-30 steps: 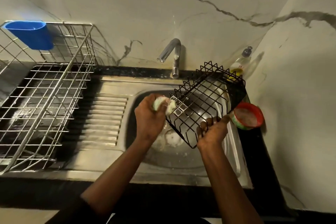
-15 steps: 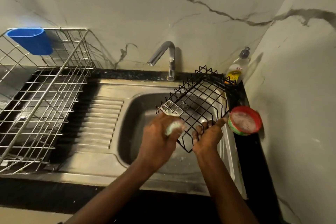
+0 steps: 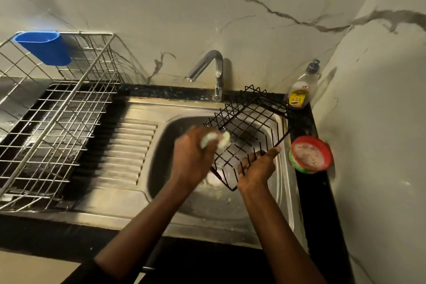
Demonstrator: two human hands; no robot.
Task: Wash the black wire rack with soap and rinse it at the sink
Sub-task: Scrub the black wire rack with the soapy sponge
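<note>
The rack (image 3: 250,123) is held tilted over the sink (image 3: 159,168). Its far corner is up near the bottle (image 3: 299,93) at the back of the worktop (image 3: 320,203), and its near corner hangs low over the basin. The right hand (image 3: 258,168) grips that near corner, fingers hooked through the wires and thumb laid along the edge. The left hand (image 3: 192,160) is closed round a pale sponge (image 3: 215,140), or perhaps a cloth, pressed to the rack's left side. That hand is blurred, so I take it to be mid-scrub. The two hands are apart, one on either side of the low corner.

From here I'd say the soaping is under way but not finished. The wires are too thin and dark for me to tell how much lather they carry. There is some foam in the bottom of the sink, and the red bowl (image 3: 310,154) on the right holds something sudsy. No water shows at the tap (image 3: 206,65), so the rinse looks not yet begun. What seems left is scrubbing the remaining sides, then rinsing the whole rack under the tap.
</note>
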